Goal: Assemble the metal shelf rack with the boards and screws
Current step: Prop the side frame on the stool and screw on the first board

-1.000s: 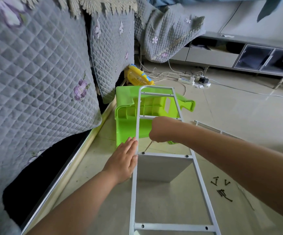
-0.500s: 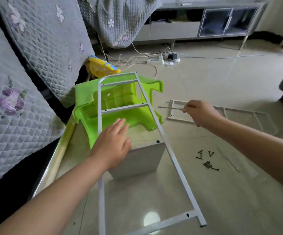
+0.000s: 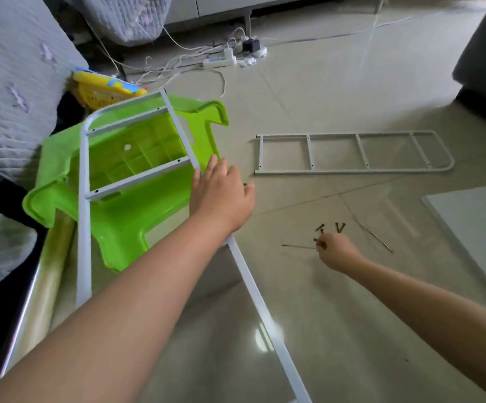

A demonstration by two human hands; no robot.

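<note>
A white metal side frame [image 3: 83, 228] leans over an overturned green plastic stool [image 3: 137, 210]. My left hand [image 3: 221, 196] lies flat and open on the frame's right rail, hiding what is under it. To the right, several dark screws [image 3: 339, 226] lie on the floor tiles. My right hand [image 3: 337, 251] is down at the near edge of that pile, closed around a thin screwdriver [image 3: 297, 246] whose shaft points left. A second white side frame [image 3: 352, 170] lies flat on the floor beyond. One white board [image 3: 474, 216] lies at the right edge.
A quilt-covered sofa [image 3: 9, 82] runs along the left. A yellow basket [image 3: 102, 88] sits behind the stool. A power strip with tangled cables [image 3: 218, 62] lies at the back. A thin metal rod [image 3: 378, 241] rests right of the screws. A dark furniture block stands far right.
My right hand left the frame with the screwdriver and came down to the screw pile. My left hand slid from the left rail across to the right rail. The view swung right.
</note>
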